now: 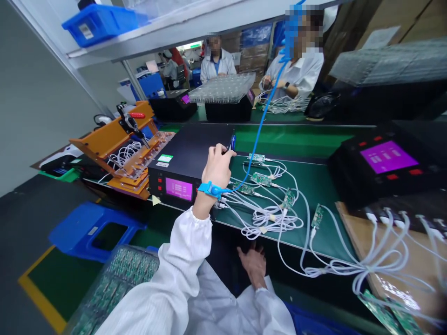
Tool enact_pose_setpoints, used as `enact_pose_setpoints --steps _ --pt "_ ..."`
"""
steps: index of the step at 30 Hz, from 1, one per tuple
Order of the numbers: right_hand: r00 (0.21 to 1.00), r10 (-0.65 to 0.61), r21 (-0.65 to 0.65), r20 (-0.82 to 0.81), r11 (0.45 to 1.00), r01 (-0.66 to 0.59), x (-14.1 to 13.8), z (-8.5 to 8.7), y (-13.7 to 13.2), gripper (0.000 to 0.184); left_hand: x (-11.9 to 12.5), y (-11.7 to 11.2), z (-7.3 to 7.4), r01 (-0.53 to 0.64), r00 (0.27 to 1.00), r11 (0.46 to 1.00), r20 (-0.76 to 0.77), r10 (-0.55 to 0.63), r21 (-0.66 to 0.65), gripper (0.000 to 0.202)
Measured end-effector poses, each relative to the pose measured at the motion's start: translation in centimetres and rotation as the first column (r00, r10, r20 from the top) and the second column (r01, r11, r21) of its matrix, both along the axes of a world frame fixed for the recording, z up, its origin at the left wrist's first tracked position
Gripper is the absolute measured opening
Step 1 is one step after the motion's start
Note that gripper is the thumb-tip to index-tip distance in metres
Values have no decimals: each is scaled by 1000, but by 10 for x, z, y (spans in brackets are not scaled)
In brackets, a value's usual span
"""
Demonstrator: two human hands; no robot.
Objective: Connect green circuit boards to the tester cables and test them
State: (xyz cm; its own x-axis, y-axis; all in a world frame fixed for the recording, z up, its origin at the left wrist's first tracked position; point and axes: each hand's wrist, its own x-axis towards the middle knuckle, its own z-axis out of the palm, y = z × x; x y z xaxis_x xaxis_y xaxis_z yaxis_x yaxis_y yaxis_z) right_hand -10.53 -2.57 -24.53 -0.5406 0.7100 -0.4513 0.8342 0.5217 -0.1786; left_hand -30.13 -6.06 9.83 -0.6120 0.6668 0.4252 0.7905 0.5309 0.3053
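My left hand (217,167), with a blue wrist strap (209,189), is over the right edge of a black box (199,144) with a lit purple screen. Its fingers are closed on a slim, dark-and-blue pen-like thing (233,140), partly hidden by the fingers. Below the bench's front edge, my right hand (253,265) hangs over my lap, fingers spread, holding nothing. Right of the box, several small green circuit boards (262,179) lie on the green mat, joined to coiled white cables (268,218).
A blue coiled cord (260,125) runs from above to the wrist strap. An orange fixture (131,158) stands left, a second black box (391,158) right. Trays of boards (122,279) and a blue stool (94,230) sit lower left. People in white coats work across the bench.
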Motion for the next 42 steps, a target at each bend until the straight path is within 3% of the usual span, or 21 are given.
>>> enact_pose_setpoints --steps 13,30,42 --pt "999 -36 -49 -2 998 35 6 -19 1 79 -1 -1 -4 4 999 1000 -32 -4 -5 55" --pt "999 -37 -44 11 998 38 6 -12 2 79 0 0 -3 -2 1000 1000 -29 2 -11 52" --pt "998 -58 -48 4 997 58 12 -17 7 80 0 0 -3 -13 999 1000 -30 12 -19 50"
